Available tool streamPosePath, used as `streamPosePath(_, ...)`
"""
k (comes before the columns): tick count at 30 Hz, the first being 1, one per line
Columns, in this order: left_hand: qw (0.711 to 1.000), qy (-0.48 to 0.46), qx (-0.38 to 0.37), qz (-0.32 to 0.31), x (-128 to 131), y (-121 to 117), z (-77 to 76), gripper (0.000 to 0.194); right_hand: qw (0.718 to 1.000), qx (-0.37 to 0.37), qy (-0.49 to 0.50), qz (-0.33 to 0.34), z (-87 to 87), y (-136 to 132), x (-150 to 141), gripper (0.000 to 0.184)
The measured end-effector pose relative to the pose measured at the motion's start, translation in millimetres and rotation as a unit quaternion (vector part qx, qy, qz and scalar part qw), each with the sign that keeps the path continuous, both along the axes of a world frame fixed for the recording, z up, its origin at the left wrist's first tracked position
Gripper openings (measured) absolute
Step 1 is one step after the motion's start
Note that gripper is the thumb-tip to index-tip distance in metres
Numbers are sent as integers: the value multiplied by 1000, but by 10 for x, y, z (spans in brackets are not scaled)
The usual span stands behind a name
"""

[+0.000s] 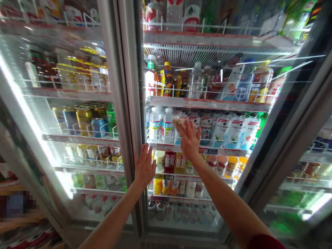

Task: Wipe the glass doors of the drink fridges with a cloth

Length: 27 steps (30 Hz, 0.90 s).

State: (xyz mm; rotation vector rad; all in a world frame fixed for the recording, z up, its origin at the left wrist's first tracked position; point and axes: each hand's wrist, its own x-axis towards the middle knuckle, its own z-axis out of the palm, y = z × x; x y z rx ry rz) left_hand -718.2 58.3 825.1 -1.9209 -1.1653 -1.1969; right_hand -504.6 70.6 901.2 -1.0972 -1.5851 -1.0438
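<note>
My right hand is raised against the glass door of a drinks fridge, in front of the shelf of white-labelled bottles. A pale cloth shows at its fingertips, pressed to the glass; the rest of it is hidden under the fingers. My left hand rests lower down with its fingers stretched out, flat against the edge of the door frame. Nothing is held in it. Behind the glass between the hands stand two clear bottles with white and yellow labels.
To the left is another glass door with shelves of cans and bottles behind it. A further fridge section stands at the right edge. Reflected light streaks cross the glass at the upper right. Packed goods lie at the lower left.
</note>
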Motion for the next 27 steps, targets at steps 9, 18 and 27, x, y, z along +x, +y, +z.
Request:
streamPosePath(9,999,12,28,-14,312,131,268,66,984,-51,-169,17,-559,-255,267,48)
streamPosePath(18,999,-9,36,-36,596,232,582,66,995,65,41,-59,437,-111,711,44)
streamPosePath(27,998,39,-28,-48,463,309,673,60,996,-82,3,-28,214,-361,1130,49)
